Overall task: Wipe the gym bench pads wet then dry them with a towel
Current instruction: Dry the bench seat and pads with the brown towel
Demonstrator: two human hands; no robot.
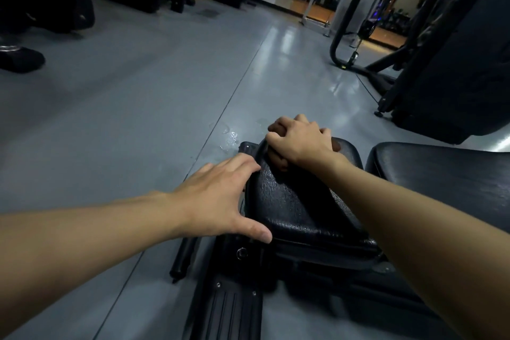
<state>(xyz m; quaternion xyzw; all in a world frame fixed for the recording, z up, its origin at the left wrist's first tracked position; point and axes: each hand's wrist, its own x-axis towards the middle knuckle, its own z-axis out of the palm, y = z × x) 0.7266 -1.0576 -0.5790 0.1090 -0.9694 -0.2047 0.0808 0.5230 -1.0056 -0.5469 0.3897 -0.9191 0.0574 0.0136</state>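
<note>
risk, run-off: small clear water drops (231, 138) lie on the grey gym floor (138, 119) just off the far left corner of the black textured vinyl seat pad (298, 201); an over-wet cloth would likely add more and leave a slip spot.
risk, missed area: the wiping hand sits only at the pad's far edge; the near edge and sides could be skipped. whether the second black vinyl pad (441, 174), just beside its right edge, is wet cannot be told.
risk, drying: no towel in view; the beaded film on the seat pad could be left to sit.
right hand (298, 141): fingers curled down, gripping a dark brown bunched cloth (336, 145) against the far edge; the cloth is mostly hidden, so its material is uncertain. the forearm crosses the pad diagonally.
left hand (220, 196): fingers spread and straight, palm against the left edge, thumb toward the near left corner; it holds nothing and seems to brace.
task thing: the seat pad sits on a black metal bench frame (231, 309); the wet wipe is judged to be the step in hand.
</note>
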